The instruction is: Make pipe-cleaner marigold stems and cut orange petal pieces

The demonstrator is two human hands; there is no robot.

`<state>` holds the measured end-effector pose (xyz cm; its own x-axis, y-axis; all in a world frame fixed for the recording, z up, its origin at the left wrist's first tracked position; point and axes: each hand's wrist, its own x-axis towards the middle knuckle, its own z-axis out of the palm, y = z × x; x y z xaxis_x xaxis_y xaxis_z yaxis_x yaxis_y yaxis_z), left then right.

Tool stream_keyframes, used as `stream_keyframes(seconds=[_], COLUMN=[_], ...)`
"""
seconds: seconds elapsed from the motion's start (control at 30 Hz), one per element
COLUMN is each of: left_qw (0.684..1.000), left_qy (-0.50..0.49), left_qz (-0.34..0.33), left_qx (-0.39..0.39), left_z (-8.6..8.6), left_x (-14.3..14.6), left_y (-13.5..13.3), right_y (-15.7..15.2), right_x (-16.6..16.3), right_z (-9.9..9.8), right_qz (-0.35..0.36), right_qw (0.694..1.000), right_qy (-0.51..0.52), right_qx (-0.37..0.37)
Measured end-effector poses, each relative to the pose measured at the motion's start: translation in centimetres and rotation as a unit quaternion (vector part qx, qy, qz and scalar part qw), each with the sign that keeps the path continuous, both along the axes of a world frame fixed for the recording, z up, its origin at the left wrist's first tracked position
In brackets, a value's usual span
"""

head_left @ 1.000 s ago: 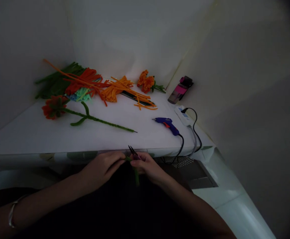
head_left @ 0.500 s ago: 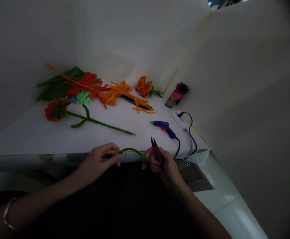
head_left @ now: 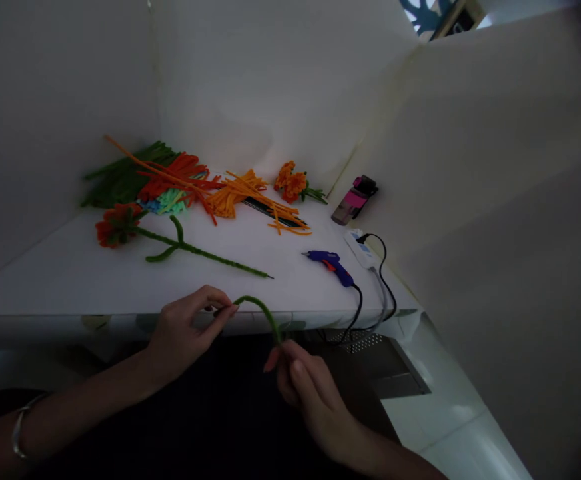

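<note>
A green pipe cleaner (head_left: 260, 307) arches between my two hands in front of the table's near edge. My left hand (head_left: 185, 320) is closed, pinching one end between thumb and fingertips. The other end runs into my closed right hand (head_left: 310, 387), which sits lower and to the right with its fingers curled. Whether a tool is still inside that right hand is hidden. Beyond my hands, an orange pipe-cleaner flower (head_left: 118, 225) with a long green stem (head_left: 210, 255) and two leaf loops lies on the white table (head_left: 70, 280).
At the back lie bundles of green (head_left: 120, 177), red (head_left: 175, 175) and orange pipe cleaners (head_left: 240, 193), and small orange flowers (head_left: 293, 183). On the right are a blue glue gun (head_left: 329, 264) with its cord, a power strip (head_left: 359, 249) and a bottle (head_left: 354, 200) by the wall.
My right hand has moved down and turned over; the dark snips that pointed up from it no longer show. The green pipe cleaner now bends in a steeper arch. My left hand has shifted slightly left.
</note>
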<state>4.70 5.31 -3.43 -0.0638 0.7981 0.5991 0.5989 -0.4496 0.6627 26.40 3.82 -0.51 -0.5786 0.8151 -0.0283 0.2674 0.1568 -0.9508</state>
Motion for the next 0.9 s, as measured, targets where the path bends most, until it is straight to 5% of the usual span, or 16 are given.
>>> stream_keyframes(seconds=[0.1, 0.23, 0.4, 0.9], left_qw=[0.991, 0.978, 0.975, 0.928], left_qy=[0.089, 0.144, 0.16, 0.28], left_qz=[0.028, 0.005, -0.051, -0.111], left_qx=[0.092, 0.154, 0.142, 0.219], left_z=[-0.2, -0.2, -0.5, 0.5], left_x=[-0.4, -0.6, -0.1, 0.7], left_y=[0.3, 0.3, -0.3, -1.8], right_y=[-0.2, 0.4, 1.4, 1.3], right_x=[0.2, -0.6, -1.5, -2.1], right_z=[0.1, -0.5, -1.8, -2.8], right_qz=[-0.049, -0.008, 0.033, 0.024], right_qw=[0.994, 0.999, 0.984, 0.948], right_qy=[-0.011, 0.001, 0.066, 0.197], right_qx=[0.096, -0.046, -0.164, -0.248])
